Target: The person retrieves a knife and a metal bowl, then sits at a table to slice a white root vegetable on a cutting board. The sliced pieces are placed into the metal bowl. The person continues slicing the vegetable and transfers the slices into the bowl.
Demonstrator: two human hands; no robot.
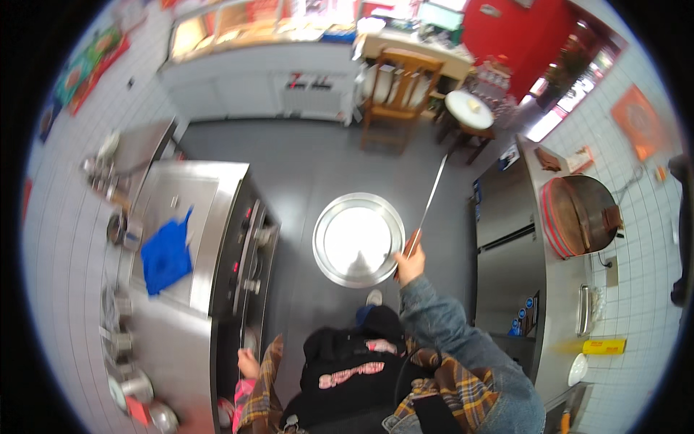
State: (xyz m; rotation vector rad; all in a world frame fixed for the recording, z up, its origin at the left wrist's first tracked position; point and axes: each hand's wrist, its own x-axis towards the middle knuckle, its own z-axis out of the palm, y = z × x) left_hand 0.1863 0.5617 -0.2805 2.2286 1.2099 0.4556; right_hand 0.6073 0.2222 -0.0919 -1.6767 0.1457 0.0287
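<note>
My right hand (410,264), at the end of a denim sleeve, is shut on the brown handle of a long, thin metal tool (434,191). Its shaft or blade, apparently seen edge-on, points away to the upper right. The same hand overlaps the right rim of a round stainless steel basin (359,238); whether it grips that rim too, I cannot tell. Bright glare fills the inside of the basin, and no contents can be made out. My left hand is out of view. At lower left, another person's hand (249,363) in a pink sleeve is beside the left-hand counter.
A steel cooking unit (203,228) carrying a blue cloth (167,256) stands left. A steel counter (564,293) runs along the right, with a large round pan (579,217) on it. Ahead are a wooden chair (402,89) and a round white-topped stool (469,109).
</note>
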